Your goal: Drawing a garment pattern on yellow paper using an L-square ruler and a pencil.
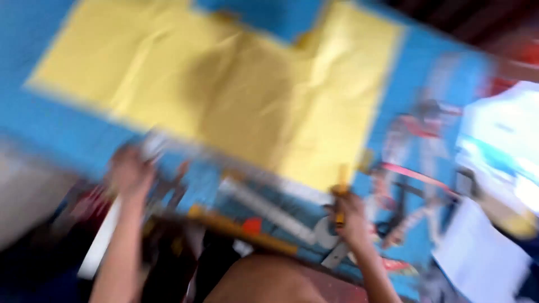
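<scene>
The picture is heavily blurred by motion. A large yellow sheet (224, 84), cut with a notch at its top edge, lies flat on a blue table (50, 129). My left hand (130, 171) is at the sheet's near left edge, touching a whitish strip (152, 145) there; its grip is too blurred to read. My right hand (347, 210) is closed around a short yellow stick-like tool (341, 191) that points up toward the sheet's near right corner.
A long orange-yellow bar (241, 229) and a pale ruler-like strip (269, 209) lie along the near table edge. White sheets (477, 255) and a red strip (418, 177) sit at the right. My knee (269, 280) shows below.
</scene>
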